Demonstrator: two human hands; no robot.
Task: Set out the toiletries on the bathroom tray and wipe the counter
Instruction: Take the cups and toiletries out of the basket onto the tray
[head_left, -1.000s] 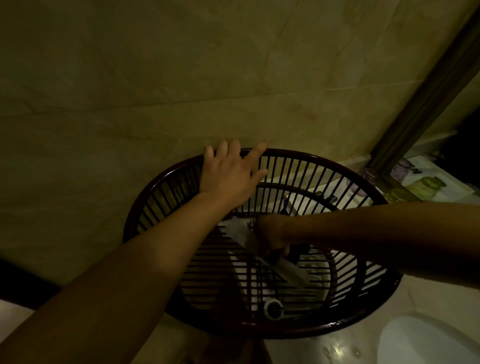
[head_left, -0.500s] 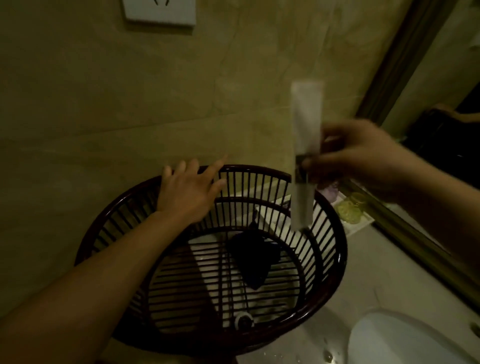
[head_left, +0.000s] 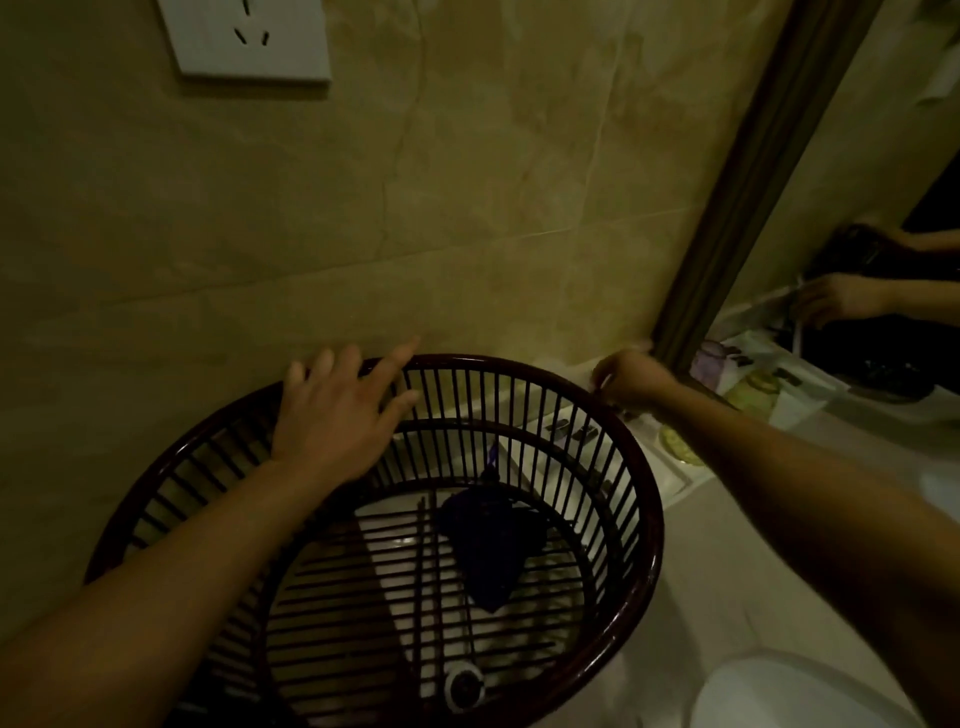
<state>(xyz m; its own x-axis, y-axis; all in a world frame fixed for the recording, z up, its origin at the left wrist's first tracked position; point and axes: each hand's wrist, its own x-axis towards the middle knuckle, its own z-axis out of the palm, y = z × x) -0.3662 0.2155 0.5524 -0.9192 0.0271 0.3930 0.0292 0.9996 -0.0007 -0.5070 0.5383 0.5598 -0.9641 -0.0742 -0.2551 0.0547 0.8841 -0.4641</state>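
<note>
A dark red slatted basket (head_left: 641, 525) stands on the counter against the tiled wall. My left hand (head_left: 337, 415) rests flat on its far rim, fingers spread and holding nothing. Inside lie a dark blue pouch (head_left: 488, 545), a thin dark stick (head_left: 422, 545) and a small round white item (head_left: 464, 686). My right hand (head_left: 631, 379) is behind the basket, over the white tray (head_left: 681, 484) at the mirror's corner, with its fingers pinched. The long white packet is hidden behind the hand; the mirror shows a white strip in it. A yellow-green round soap (head_left: 680, 447) lies on the tray.
A dark mirror frame (head_left: 753, 171) runs up the right side, and the mirror reflects my hand and the tray. A white sink basin (head_left: 779, 696) sits at the bottom right. A white wall socket (head_left: 249, 39) is at the top left.
My right hand lifted the long white packet out of the basket, then carried it down behind the basket to the tray. My left hand stayed on the rim.
</note>
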